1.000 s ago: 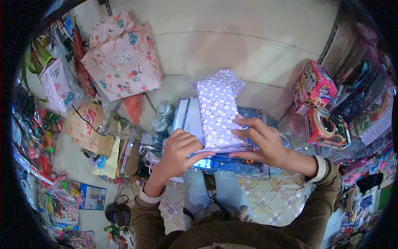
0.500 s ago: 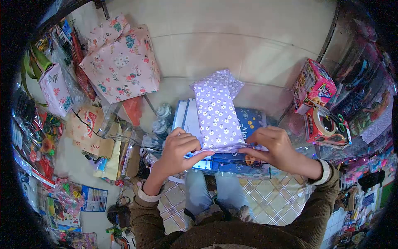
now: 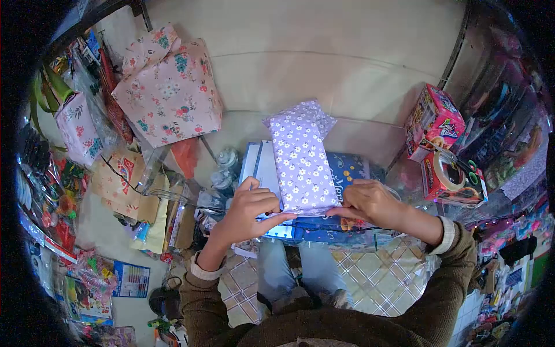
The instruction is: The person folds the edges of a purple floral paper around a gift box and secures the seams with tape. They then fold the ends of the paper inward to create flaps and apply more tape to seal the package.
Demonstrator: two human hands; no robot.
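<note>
A flat, box-shaped parcel in lilac wrapping paper with white daisies (image 3: 302,168) lies in front of me, its far end of paper flaring out. My left hand (image 3: 251,209) pinches the parcel's near left corner, thumb along the front edge. At the near right corner my right hand (image 3: 370,203) is closed, with fingers curled and thumb pressed against the folded edge. Under the parcel are a dark blue printed package (image 3: 352,168) and a pale blue-white box (image 3: 260,159). A lit phone-like screen (image 3: 281,229) shows below the parcel's near edge.
Pink floral-wrapped boxes (image 3: 173,95) stand at the far left. On the right, a tape roll (image 3: 448,172) and green-handled scissors (image 3: 471,168) rest on a small red box, beside a pink toy box (image 3: 436,121). Hanging goods crowd both sides.
The loose paper at the parcel's near right corner has been folded in, and the near edge looks neater. My right hand's fingers have curled more and shifted slightly left.
</note>
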